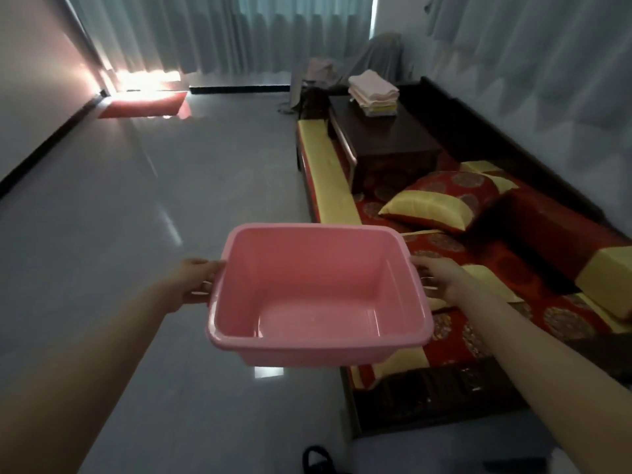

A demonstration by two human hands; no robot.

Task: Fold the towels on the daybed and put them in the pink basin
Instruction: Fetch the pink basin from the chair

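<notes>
Pink basin (318, 295), empty and unlabelled, held above the floor (136, 217) beside the daybed (444, 254) edge; left hand (195, 282) and right hand (441, 278) grip opposite rims. Folded towels (372, 92) lie well apart on a low bench (386, 138).

pink basin (318, 295), red daybed cushion (444, 249) with round medallions and yellow bands, pale pink-and-yellow towels (373, 94).

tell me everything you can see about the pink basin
The pink basin is a rectangular tub of what looks like smooth plastic, with rounded corners and a rolled rim. It is empty; its floor shows a faint sheen. It is held in the air over the floor beside the daybed, tilted slightly. The left hand grips its left rim, the right hand its right rim.
</notes>
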